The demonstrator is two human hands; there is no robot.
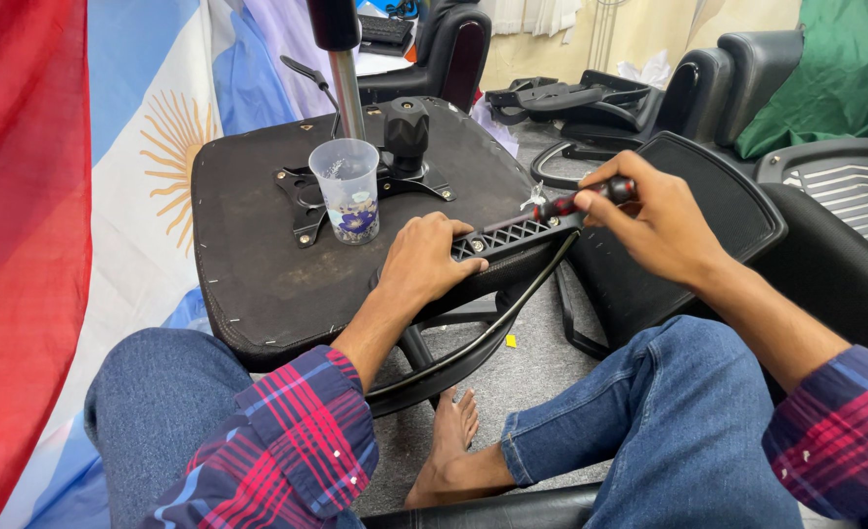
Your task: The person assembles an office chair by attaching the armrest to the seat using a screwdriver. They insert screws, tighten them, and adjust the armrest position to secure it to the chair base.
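An upturned black office chair seat (258, 245) lies in front of me, its metal mechanism plate and gas cylinder (346, 88) pointing up. My left hand (424, 260) presses down on a black ribbed armrest bracket (512, 235) at the seat's right edge. In my right hand (654, 220) is a red and black screwdriver (581, 199), its tip at the bracket's far end. A curved black armrest loop (492, 333) hangs below the bracket.
A clear plastic cup (348, 186) with small parts in its bottom stands on the seat by a black knob (406, 127). A black chair backrest (708, 196) leans at the right, more chair parts lie behind. Flags hang at the left. My bare foot (448, 456) rests on the grey floor.
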